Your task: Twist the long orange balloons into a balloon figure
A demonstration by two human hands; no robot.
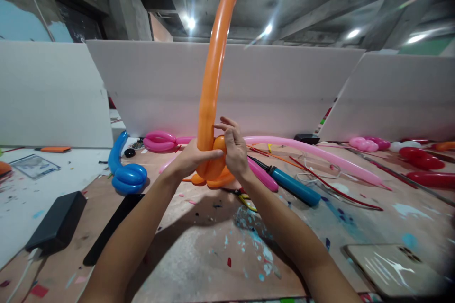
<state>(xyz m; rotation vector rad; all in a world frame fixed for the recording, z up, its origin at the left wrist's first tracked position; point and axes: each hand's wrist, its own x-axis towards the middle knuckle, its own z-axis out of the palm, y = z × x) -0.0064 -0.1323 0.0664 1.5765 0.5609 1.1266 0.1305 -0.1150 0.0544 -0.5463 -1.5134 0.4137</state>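
A long orange balloon [214, 64] rises nearly upright from my hands, its thin uninflated tip pointing up. Its lower end is twisted into several bubbles and loops just above the table. My left hand [192, 157] is wrapped round the base of the long section, thumb across the front. On the right side of the twisted part, my right hand [233, 147] grips a small orange bubble, with its upper fingers partly spread behind. Part of the twisted base is hidden by both hands.
Around lie a blue balloon shape [130, 178], a pink balloon [313, 150], a teal pump [295, 186], yellow-handled scissors [248, 202], a black power bank [57, 222], a black phone-like slab [112, 229] and a phone [394, 267]. White boards [277, 90] stand behind.
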